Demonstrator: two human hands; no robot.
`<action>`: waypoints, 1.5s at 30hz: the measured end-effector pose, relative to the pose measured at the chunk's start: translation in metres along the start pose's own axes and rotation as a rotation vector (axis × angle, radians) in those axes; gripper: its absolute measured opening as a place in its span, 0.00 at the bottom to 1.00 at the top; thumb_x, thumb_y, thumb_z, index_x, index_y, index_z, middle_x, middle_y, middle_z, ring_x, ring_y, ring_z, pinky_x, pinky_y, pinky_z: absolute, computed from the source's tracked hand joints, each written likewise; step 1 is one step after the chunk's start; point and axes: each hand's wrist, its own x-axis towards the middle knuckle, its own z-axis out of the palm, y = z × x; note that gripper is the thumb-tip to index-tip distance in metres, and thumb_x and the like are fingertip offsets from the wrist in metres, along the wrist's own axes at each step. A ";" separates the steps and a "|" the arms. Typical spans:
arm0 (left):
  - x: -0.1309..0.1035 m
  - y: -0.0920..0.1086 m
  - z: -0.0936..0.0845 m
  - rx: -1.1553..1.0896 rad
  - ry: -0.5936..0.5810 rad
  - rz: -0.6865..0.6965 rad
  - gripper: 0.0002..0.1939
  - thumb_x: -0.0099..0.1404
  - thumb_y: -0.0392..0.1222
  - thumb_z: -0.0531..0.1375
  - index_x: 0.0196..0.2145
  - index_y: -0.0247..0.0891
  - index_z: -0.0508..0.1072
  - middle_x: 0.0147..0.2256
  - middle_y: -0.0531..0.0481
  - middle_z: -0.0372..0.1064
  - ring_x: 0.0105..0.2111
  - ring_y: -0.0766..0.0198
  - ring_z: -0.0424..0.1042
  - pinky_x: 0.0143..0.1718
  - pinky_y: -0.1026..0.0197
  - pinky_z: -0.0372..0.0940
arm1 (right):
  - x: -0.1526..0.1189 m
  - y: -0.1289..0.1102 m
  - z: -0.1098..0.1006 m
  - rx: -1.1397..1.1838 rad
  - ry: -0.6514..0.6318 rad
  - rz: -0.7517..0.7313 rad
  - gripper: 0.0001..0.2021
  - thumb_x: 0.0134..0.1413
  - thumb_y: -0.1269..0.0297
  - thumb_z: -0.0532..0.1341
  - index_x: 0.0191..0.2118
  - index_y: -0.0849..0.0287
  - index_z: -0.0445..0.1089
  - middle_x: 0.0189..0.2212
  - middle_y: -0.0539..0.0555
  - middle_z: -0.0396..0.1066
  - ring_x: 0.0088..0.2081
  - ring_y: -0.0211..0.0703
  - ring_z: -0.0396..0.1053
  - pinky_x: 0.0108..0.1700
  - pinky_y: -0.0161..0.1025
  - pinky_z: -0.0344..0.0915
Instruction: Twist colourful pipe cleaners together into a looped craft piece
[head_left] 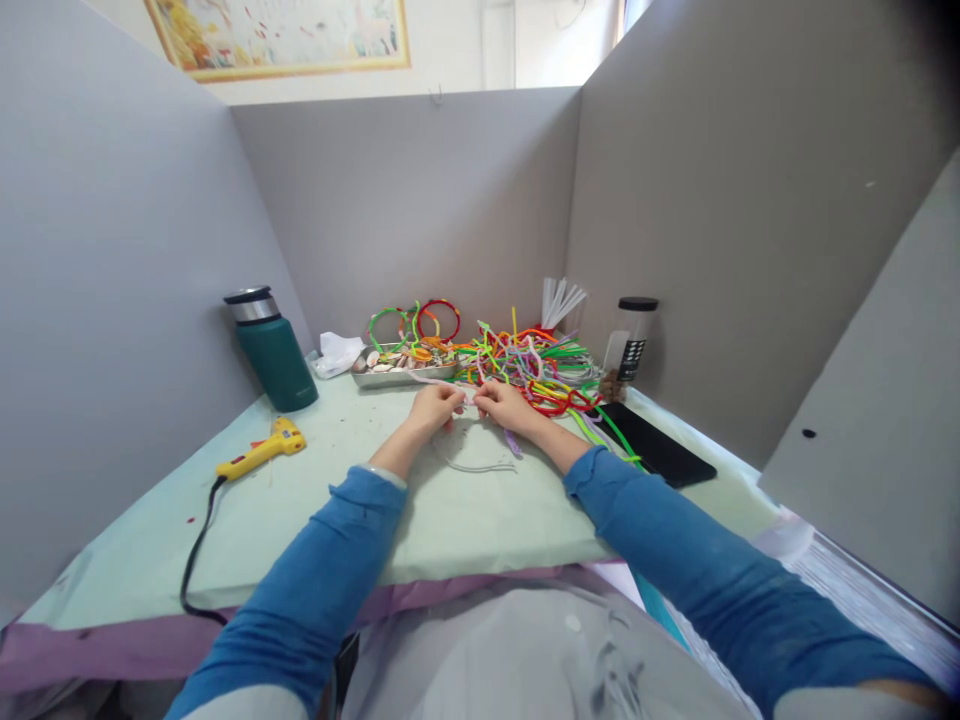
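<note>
My left hand (435,407) and my right hand (502,404) come close together over the middle of the table, fingers pinched. Between them runs a pale lavender pipe cleaner (433,380), gripped in both; its free end points up and left toward the metal tray. A darker purple strand (513,444) hangs or lies just below my right hand; whether it is part of the same piece I cannot tell. On the cloth under my hands lies a thin grey strand (480,468), bent at its left end. My fingers hide the exact spot where the pieces meet.
Behind my hands are a tray (390,379) of shells, pipe-cleaner rings (439,303) and a heap of coloured pipe cleaners (536,360). A yellow glue gun (259,455) and green bottle (274,355) stand left. Right are a black tablet-like slab (660,447) and clear jar (634,335). Grey partitions (405,200) enclose the table.
</note>
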 end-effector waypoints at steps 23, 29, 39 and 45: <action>0.000 0.002 -0.001 0.435 0.190 0.484 0.10 0.56 0.35 0.58 0.35 0.39 0.77 0.36 0.50 0.74 0.31 0.67 0.70 0.36 0.67 0.63 | -0.003 -0.007 -0.004 0.192 0.017 0.048 0.09 0.48 0.60 0.56 0.27 0.61 0.62 0.15 0.44 0.60 0.14 0.28 0.50 0.17 0.29 0.46; -0.003 0.004 -0.001 0.436 0.249 0.452 0.08 0.55 0.36 0.59 0.33 0.38 0.76 0.31 0.51 0.74 0.25 0.69 0.68 0.31 0.67 0.61 | -0.004 -0.009 -0.004 0.235 0.007 0.061 0.10 0.48 0.59 0.56 0.29 0.61 0.62 0.19 0.46 0.63 0.15 0.28 0.51 0.16 0.29 0.46; -0.002 0.003 -0.001 0.466 0.225 0.512 0.10 0.58 0.37 0.57 0.36 0.41 0.77 0.36 0.50 0.74 0.30 0.68 0.70 0.32 0.68 0.60 | 0.000 0.000 -0.003 0.277 0.002 0.038 0.09 0.48 0.60 0.57 0.29 0.60 0.62 0.18 0.45 0.63 0.14 0.28 0.51 0.15 0.29 0.46; -0.007 0.008 -0.002 0.570 0.211 0.511 0.12 0.59 0.38 0.56 0.38 0.42 0.77 0.37 0.50 0.74 0.32 0.67 0.70 0.32 0.67 0.59 | 0.000 0.000 -0.003 0.278 -0.002 0.036 0.08 0.47 0.60 0.56 0.28 0.60 0.62 0.18 0.44 0.62 0.14 0.28 0.51 0.15 0.29 0.46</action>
